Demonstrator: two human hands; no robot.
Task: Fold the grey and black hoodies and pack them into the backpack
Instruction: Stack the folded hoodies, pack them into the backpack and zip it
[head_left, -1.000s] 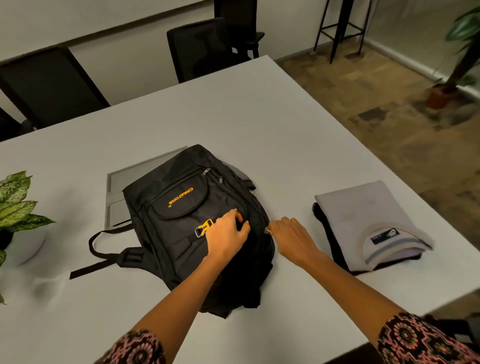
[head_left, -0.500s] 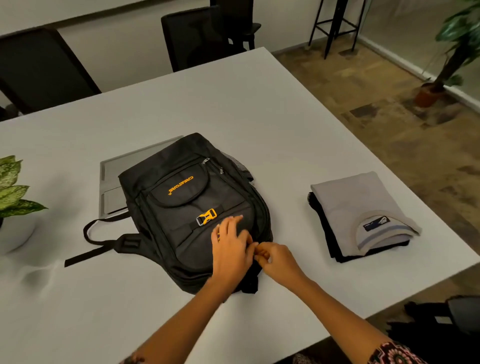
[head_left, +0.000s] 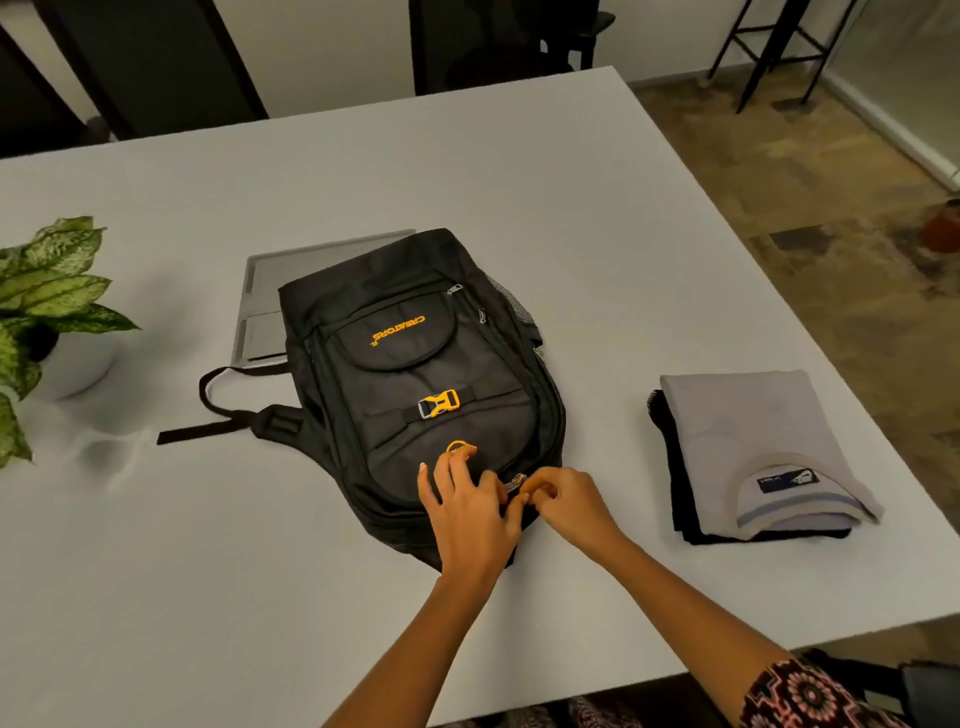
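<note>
Black nylon, the backpack (head_left: 415, 364) lies flat under both hands. The left hand (head_left: 467, 512) presses on its near end with fingers spread; the right hand (head_left: 569, 501), just beside it, pinches the zip pull (head_left: 513, 483). Folding looks done: the grey hoodie (head_left: 748, 431) sits folded on the black hoodie (head_left: 670, 467), well right of the right hand. Opening the bag is the step in hand. Next, I judge, the pull must run round the curve while the left hand pins the cloth. A laptop (head_left: 265, 291) shows beyond the bag, and a plant (head_left: 47, 301) stands far left.
</note>
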